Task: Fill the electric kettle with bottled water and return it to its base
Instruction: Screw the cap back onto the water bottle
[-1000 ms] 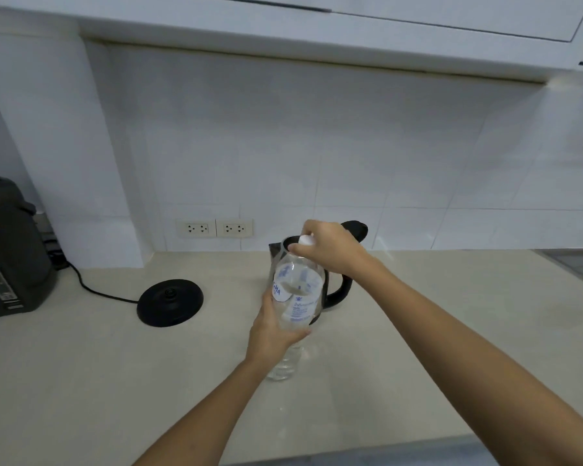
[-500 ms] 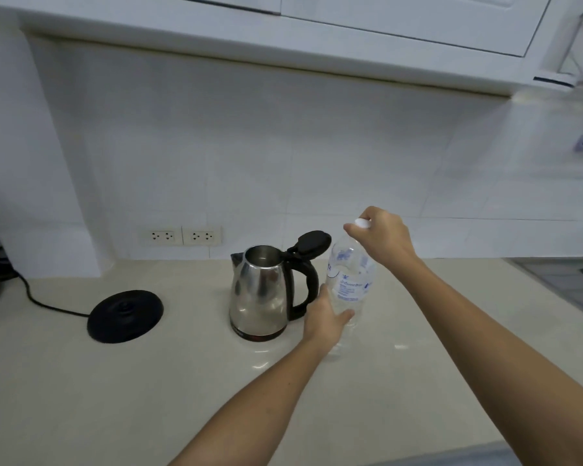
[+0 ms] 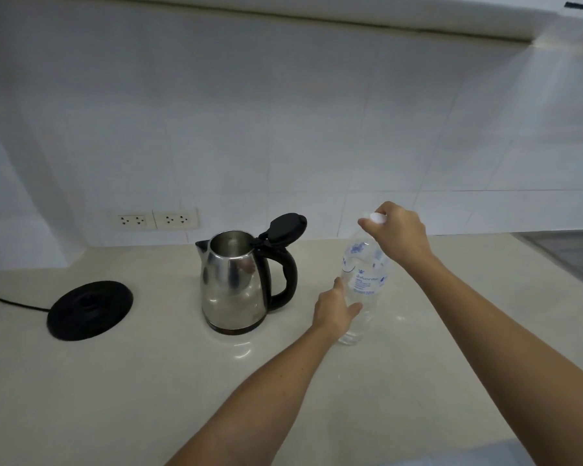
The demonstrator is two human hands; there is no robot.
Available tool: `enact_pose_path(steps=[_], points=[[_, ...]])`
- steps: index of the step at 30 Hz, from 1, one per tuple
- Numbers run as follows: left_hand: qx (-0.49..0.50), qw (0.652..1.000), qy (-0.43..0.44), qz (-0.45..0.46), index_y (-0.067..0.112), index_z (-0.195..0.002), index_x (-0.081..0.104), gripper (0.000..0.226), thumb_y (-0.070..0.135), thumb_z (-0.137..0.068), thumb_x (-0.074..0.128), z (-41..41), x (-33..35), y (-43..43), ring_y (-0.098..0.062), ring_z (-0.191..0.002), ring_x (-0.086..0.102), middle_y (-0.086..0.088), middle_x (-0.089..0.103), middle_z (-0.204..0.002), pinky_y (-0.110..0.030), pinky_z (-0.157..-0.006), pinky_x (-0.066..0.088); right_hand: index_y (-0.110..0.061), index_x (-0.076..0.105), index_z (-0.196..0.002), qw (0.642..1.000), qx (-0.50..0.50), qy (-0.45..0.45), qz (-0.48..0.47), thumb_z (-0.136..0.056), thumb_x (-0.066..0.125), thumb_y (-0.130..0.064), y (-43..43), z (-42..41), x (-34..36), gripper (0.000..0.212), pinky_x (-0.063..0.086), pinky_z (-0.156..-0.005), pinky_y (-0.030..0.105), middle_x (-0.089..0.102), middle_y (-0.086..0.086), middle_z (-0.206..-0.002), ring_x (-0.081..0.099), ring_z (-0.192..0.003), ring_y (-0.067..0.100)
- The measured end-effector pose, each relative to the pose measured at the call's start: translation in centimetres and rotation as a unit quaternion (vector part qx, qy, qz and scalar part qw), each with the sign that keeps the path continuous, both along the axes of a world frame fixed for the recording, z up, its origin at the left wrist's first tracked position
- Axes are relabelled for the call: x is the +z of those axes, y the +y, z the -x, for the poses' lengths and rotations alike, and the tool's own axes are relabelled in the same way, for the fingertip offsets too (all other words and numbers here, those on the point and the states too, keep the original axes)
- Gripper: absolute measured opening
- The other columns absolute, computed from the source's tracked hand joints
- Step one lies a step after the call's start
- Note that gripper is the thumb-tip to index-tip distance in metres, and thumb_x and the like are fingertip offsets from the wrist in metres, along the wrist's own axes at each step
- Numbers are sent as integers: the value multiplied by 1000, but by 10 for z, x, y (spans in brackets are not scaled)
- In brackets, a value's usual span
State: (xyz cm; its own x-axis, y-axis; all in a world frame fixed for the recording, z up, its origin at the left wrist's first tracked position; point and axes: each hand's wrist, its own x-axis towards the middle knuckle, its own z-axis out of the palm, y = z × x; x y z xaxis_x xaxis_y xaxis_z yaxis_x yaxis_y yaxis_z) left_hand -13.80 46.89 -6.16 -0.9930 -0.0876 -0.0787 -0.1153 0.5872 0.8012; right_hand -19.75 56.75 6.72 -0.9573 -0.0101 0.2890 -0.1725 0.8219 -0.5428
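A steel electric kettle (image 3: 231, 284) with a black handle stands on the counter, its black lid (image 3: 286, 228) flipped open. Its round black base (image 3: 90, 309) lies apart to the left, with a cord running off the left edge. To the kettle's right a clear water bottle (image 3: 362, 280) with a blue-printed label stands upright on the counter. My left hand (image 3: 334, 309) grips the bottle's lower body. My right hand (image 3: 398, 232) is closed around the white cap (image 3: 377, 217) at its top.
The beige counter (image 3: 148, 381) runs wide in front of me. Two white wall sockets (image 3: 157, 219) sit on the tiled back wall behind the kettle. A grey sink edge (image 3: 572, 253) shows at the far right. A cabinet underside runs overhead.
The bottle has moved from in front of the kettle to its right and now stands on the counter. Both hands kept their hold. The view has shifted right.
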Motion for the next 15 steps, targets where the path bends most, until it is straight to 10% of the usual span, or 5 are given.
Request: enact_pose_path(steps=[6,9,15], points=[[-23,1000,11,9,17,-144,38,59,31,-92,62,4,-7,-5,-32,-114,58,-15,62,-121,-36,-93,47,-14,52,-113,1000,-2,-30,-7,-86,57,-46,8,1,-3,42,37,-57,29,60,11,-93,54,-79,28],[-19,1000,24,3,15,-141,40,55,29,-92,61,-1,-8,-16,-28,-121,56,-10,59,-132,-35,-97,46,-12,50,-114,980,-77,77,-164,-86,55,-46,-3,-10,-6,44,38,-69,36,64,12,-96,52,-90,31],[176,963,176,-100,19,-130,56,37,21,-93,60,-36,-9,-86,-13,-108,63,9,68,-112,-27,-92,50,-13,49,-123,941,-93,149,-289,-80,62,-38,-44,-41,-26,51,33,-87,44,38,16,-139,39,-117,33]])
